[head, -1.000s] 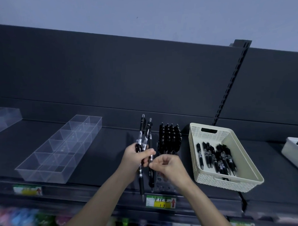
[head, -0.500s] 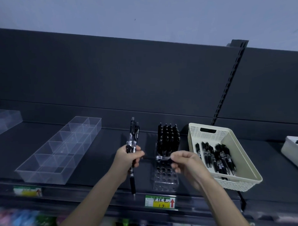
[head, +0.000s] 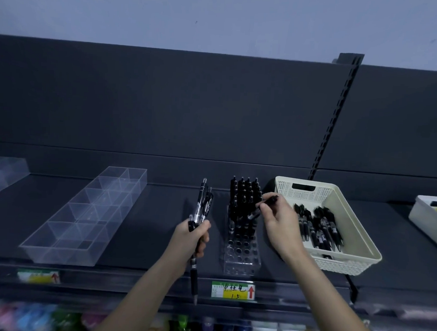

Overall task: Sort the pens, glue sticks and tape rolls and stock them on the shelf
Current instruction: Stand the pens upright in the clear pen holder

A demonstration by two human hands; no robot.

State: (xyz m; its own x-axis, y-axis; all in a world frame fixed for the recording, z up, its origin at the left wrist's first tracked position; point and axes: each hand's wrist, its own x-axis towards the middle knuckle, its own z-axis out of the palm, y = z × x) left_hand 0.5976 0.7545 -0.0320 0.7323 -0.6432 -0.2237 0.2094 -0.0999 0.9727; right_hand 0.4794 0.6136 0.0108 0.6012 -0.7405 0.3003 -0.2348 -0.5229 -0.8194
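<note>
Single black retractable pen [head: 263, 207] pinched in right hand [head: 277, 223] fingertips, long axis tilted, lower end pointing down-left into the clear acrylic peg-hole pen stand [head: 241, 255], whose rear rows are already filled. Free holes lie nearer the viewer, below the grip. Left hand [head: 194, 236] fisted round a spare upright bundle of black pens [head: 203, 207], just left of the stand.
</note>
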